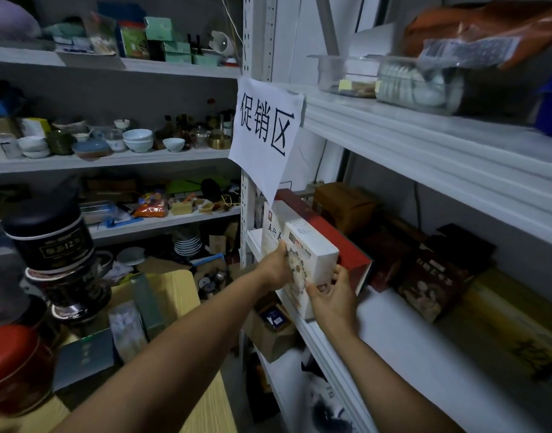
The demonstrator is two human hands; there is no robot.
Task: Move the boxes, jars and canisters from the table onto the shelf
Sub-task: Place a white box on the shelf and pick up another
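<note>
Box (pixel 312 254) at shelf edge (pixel 326 343); case (pixel 340 245) beside; canisters (pixel 49 235) on table (pixel 177 289)

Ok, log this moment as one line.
step: placing white box | left hand: grips box's left side | right hand: grips near end | box: at shelf front edge, beside red box

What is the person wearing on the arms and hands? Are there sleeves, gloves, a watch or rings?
Nothing is worn that shows. The left hand and the right hand have no gloves, and no ring shows on the fingers. Both forearms are bare up to the picture's edge: no sleeve, watch or bracelet is in view.
</note>
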